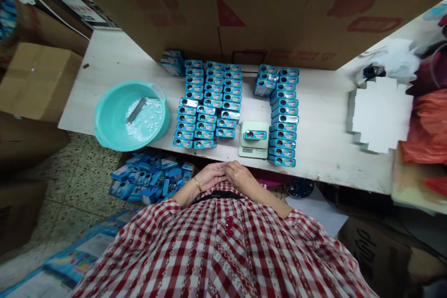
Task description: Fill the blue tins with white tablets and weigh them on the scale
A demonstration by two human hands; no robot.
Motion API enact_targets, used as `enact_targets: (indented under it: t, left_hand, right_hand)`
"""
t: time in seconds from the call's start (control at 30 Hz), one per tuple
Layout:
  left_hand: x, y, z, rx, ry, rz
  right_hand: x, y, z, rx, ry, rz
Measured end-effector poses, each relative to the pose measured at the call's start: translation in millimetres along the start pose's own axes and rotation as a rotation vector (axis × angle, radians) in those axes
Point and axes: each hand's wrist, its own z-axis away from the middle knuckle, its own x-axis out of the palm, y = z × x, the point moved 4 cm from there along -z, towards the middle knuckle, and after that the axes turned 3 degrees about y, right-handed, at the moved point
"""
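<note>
My left hand [210,176], with a gold bangle at its wrist, rests folded against my right hand [240,176] in front of my lap, just short of the table's edge. The fingers of both are closed together, and no object shows in them. Beyond my right hand, a pale green kitchen scale [254,152] stands on the table with one small blue box [255,135] on its platform. Rows of similar blue boxes [204,126] stand left of the scale. To its right is another column of blue boxes [281,152].
A turquoise tub [104,123] with small white pieces and a metal scoop [135,111] sits at the table's left. Behind the rows rises a large cardboard carton [195,23]. White flat cartons [380,114] lie at the right. Below the edge is a heap of blue boxes [146,179].
</note>
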Motion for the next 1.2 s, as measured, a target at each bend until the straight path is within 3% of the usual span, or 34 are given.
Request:
enact_targets:
  t: [0.17,0.33,0.43,0.53,0.63,0.77,0.87,1.2]
  left_hand:
    - [-7.5,0.1,2.5,-0.015,0.010,-0.022]
    - [-12.0,7.9,1.4,0.021,0.089,-0.008]
    - [-15.2,11.2,0.3,0.069,0.114,0.011]
    - [-17.2,12.4,-0.3,0.094,0.141,0.019]
    - [-17.0,12.8,-0.1,0.097,0.154,0.022]
    - [-17.7,13.7,1.0,0.102,0.168,0.029]
    - [-19.5,14.4,1.8,0.107,0.182,0.043]
    - [-5.1,20.1,-2.9,0.079,0.193,0.051]
  right_hand:
    - [-8.3,9.8,7.0,0.030,0.078,-0.077]
    - [-58.8,75.4,14.3,0.288,0.422,-0.117]
    - [-87.0,110.2,12.0,0.410,0.531,-0.119]
    - [-94.7,120.5,-3.1,0.381,0.483,-0.119]
    - [-87.4,115.5,-26.2,0.316,0.389,-0.068]
    - [-74.1,106.1,-50.6,0.271,0.186,0.129]
    - [-71.7,105.1,-49.4,0.261,0.055,0.242]
    - [-79.2,121.7,-18.8,0.243,0.198,0.095]
